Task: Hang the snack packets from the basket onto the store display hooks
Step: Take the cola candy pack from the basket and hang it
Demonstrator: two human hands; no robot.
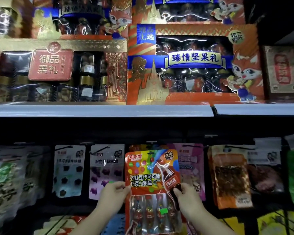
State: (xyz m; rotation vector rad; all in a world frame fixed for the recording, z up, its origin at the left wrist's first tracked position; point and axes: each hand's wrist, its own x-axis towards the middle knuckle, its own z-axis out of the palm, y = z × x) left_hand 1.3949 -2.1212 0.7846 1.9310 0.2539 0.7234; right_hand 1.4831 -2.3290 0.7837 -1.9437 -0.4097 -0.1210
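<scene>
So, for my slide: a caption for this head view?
Both hands hold a red candy packet up before the display hooks.

I am looking at a shop aisle: boxed nut gift sets (193,65) are lining a white metal shelf (100,110), with hanging snack packets (69,170) on black display hooks (64,147) below.

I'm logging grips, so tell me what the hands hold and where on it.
Both hold the orange candy packet at mid-height: left hand pinches its left edge, right hand its right edge.
</scene>
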